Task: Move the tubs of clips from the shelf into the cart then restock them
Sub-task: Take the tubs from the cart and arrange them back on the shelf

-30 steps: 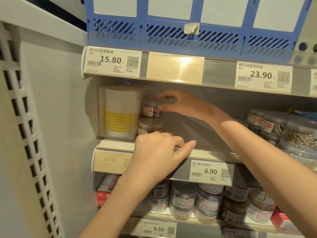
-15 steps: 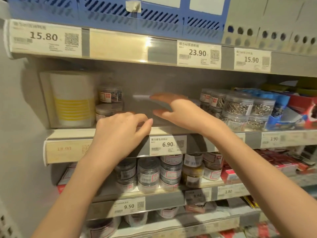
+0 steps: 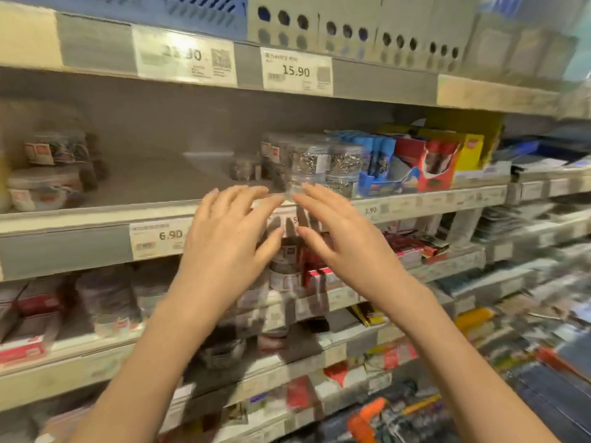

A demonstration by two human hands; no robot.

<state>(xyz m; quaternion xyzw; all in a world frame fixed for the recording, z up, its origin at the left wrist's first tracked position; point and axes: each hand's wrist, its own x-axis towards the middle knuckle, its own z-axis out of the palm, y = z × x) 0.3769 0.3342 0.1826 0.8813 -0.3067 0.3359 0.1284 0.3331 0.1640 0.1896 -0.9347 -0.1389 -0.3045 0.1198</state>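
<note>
Clear tubs of silver clips [image 3: 315, 163] stand stacked in the middle of the grey shelf [image 3: 96, 215]. Two more tubs of coloured clips [image 3: 48, 174] sit stacked at the shelf's far left. My left hand [image 3: 227, 241] and my right hand [image 3: 339, 238] are raised side by side in front of the shelf edge, just below and in front of the silver-clip tubs. Both hands hold nothing, with fingers spread and fingertips close together. The view is blurred by motion. No cart is in view.
Blue and red packets [image 3: 412, 161] stand right of the tubs. Price tags [image 3: 295, 73] line the shelf edges. More tubs [image 3: 284, 266] and red boxes [image 3: 22, 343] fill the lower shelves. Grey perforated boxes [image 3: 351, 30] sit on the top shelf.
The view has swung right along the shelf. Both hands left the left-hand tubs and moved right, coming together in front of the silver-clip tubs.
</note>
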